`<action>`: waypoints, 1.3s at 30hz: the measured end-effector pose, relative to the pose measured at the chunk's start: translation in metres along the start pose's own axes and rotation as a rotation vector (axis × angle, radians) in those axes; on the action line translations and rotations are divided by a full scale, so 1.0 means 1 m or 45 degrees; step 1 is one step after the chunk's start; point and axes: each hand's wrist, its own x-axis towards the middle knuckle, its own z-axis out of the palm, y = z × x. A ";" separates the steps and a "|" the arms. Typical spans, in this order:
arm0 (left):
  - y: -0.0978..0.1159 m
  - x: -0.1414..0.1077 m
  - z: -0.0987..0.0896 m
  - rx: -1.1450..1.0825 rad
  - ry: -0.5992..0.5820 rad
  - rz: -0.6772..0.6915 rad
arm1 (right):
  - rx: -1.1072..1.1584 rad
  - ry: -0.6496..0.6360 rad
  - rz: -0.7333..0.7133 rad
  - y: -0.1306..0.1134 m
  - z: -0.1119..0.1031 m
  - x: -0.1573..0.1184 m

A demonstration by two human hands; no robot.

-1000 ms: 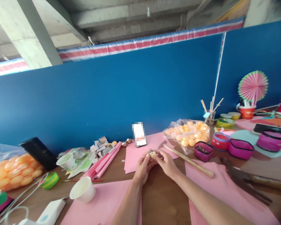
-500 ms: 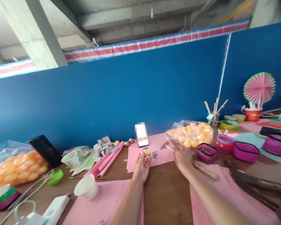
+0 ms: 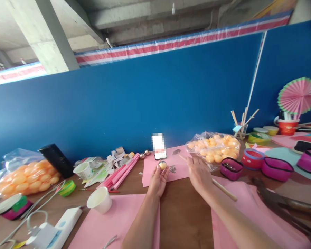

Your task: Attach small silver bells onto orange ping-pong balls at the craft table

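Near the middle, my left hand (image 3: pixel 158 180) holds an orange ball (image 3: pixel 162 165) with shiny metal pieces on its top. Small silver pieces (image 3: pixel 172 168) lie on the pink paper (image 3: pixel 180 171) just right of that hand. My right hand (image 3: pixel 198 173) is wrapped round the wooden handle (image 3: pixel 225 190) of a small hammer. The hammer's dark head (image 3: pixel 176 151) is raised over the paper, up and to the left of the hand, and looks blurred. Ball and hammer head are apart.
Bags of orange balls lie at the left (image 3: pixel 28 178) and centre right (image 3: pixel 215 147). A white cup (image 3: pixel 99 200) and power strip (image 3: pixel 64 228) are front left. Purple containers (image 3: pixel 276 168) and a large hammer (image 3: pixel 280 200) are at the right. A phone (image 3: pixel 160 155) stands by the blue wall.
My right hand and the small hammer have moved slightly left and up, the head now closer above the ball. The whole view has shifted a little.
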 end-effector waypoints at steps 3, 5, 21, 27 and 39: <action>0.000 0.001 0.000 -0.017 0.043 0.031 | 0.112 -0.018 -0.122 -0.007 -0.009 -0.003; 0.000 0.002 -0.001 -0.028 0.066 0.053 | 0.157 -0.018 -0.186 -0.011 -0.014 -0.005; -0.002 0.000 0.000 -0.016 -0.029 0.096 | 0.239 0.026 -0.253 -0.026 -0.017 -0.013; -0.003 0.001 -0.001 -0.020 -0.040 0.094 | 0.216 0.019 -0.256 -0.024 -0.016 -0.012; -0.001 0.003 -0.004 -0.060 -0.037 0.085 | 0.222 0.031 -0.321 -0.026 -0.019 -0.013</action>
